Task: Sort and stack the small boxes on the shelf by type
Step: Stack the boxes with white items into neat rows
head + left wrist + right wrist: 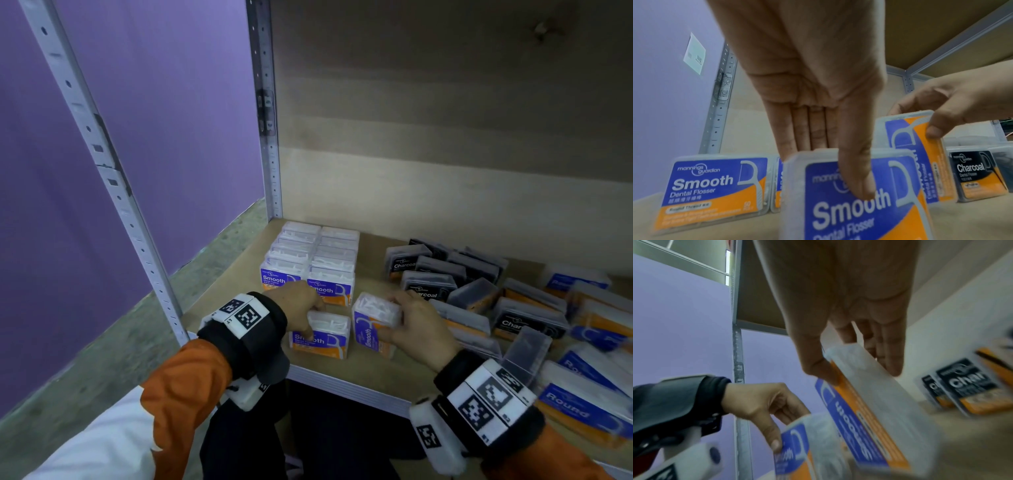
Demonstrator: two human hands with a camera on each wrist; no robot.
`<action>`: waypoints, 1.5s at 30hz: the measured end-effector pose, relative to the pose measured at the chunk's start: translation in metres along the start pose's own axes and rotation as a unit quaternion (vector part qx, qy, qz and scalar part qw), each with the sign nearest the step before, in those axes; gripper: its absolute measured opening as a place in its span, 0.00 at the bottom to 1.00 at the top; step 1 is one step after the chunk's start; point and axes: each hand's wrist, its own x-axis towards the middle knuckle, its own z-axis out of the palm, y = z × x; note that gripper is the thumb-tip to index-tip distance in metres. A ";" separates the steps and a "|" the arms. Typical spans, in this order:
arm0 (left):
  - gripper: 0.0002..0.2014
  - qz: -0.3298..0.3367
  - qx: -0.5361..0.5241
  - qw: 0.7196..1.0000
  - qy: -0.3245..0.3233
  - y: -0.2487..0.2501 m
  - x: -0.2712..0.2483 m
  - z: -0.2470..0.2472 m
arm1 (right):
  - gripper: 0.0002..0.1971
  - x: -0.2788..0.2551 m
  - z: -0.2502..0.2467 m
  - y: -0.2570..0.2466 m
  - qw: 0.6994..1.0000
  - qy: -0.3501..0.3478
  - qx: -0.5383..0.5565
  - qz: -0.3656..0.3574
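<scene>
Both wrists wear tracker bands with black-and-white marker squares, poking out of orange sleeves. Left hand (301,310) is pinching a Smooth flosser box (322,337) that stands upright near the front edge of the shelf (219,274), thumb on the label side and fingers behind it. Right hand (416,329) is gripping a second Smooth box (375,322) turned on its end just to the right, label sideways, thumb on one face and fingers over the other. You can see the white floss picks through its clear top

Behind those two there's a neat double row of Smooth boxes (310,260) going back toward the rear left corner, all standing, clear lids showing white picks inside. Over on the right it's a jumble: black Charcoal boxes (430,274) lying at odd angles, some upright, some tipped, mixed with clear cases (474,294) showing orange. Farther right and closer to the front are blue Round boxes (582,404), lying flat and overlapping. Purple wall (102,171) on the left past the metal shelf post (113,185)
</scene>
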 end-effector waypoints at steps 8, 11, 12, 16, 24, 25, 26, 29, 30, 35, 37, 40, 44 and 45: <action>0.26 -0.007 -0.001 1.000 0.006 0.001 0.000 0.001 | 0.19 -0.023 0.018 0.019 0.982 0.078 0.163 0.058; 0.26 -0.009 -0.004 1.000 0.007 0.000 0.000 0.002 | 0.20 -0.030 0.026 0.025 0.977 0.090 0.179 0.077; 0.26 -0.010 -0.004 1.000 0.007 0.000 0.000 0.002 | 0.20 -0.031 0.030 0.027 0.976 0.085 0.182 0.087; 0.27 -0.014 -0.002 1.000 0.004 0.001 -0.001 0.002 | 0.23 -0.031 0.039 0.034 0.972 0.047 0.184 0.137; 0.27 -0.012 -0.015 1.000 0.008 0.001 -0.003 0.003 | 0.22 -0.029 0.037 0.032 0.984 0.017 0.121 0.131; 0.27 -0.011 -0.017 1.000 0.009 0.001 -0.003 0.003 | 0.22 -0.028 0.036 0.031 0.986 0.018 0.112 0.122; 0.26 -0.011 -0.020 1.000 0.010 0.001 -0.003 0.004 | 0.23 -0.028 0.034 0.030 0.989 0.019 0.099 0.111; 0.25 -0.009 -0.034 0.999 0.015 -0.001 -0.004 0.008 | 0.26 -0.025 0.027 0.023 0.997 0.009 0.020 0.073; 0.25 -0.008 -0.041 0.999 0.017 -0.002 -0.005 0.009 | 0.27 -0.024 0.025 0.020 0.998 -0.002 -0.015 0.063; 0.24 0.001 -0.060 0.998 0.027 -0.006 -0.006 0.011 | 0.24 -0.017 0.018 0.007 0.990 -0.051 -0.118 0.053; 0.25 -0.001 -0.063 0.997 0.034 -0.011 -0.007 0.012 | 0.21 -0.014 0.015 0.004 0.989 -0.052 -0.128 0.048; 0.26 -0.026 -0.066 0.996 0.050 -0.023 -0.008 0.013 | 0.20 -0.008 0.012 -0.002 0.989 -0.055 -0.136 0.034; 0.29 -0.068 -0.071 0.993 0.065 -0.041 -0.011 0.011 | 0.19 0.003 0.011 -0.015 0.988 -0.061 -0.142 0.019; 0.30 -0.081 -0.077 0.991 0.069 -0.045 -0.011 0.010 | 0.18 0.006 0.012 -0.019 0.988 -0.062 -0.140 0.014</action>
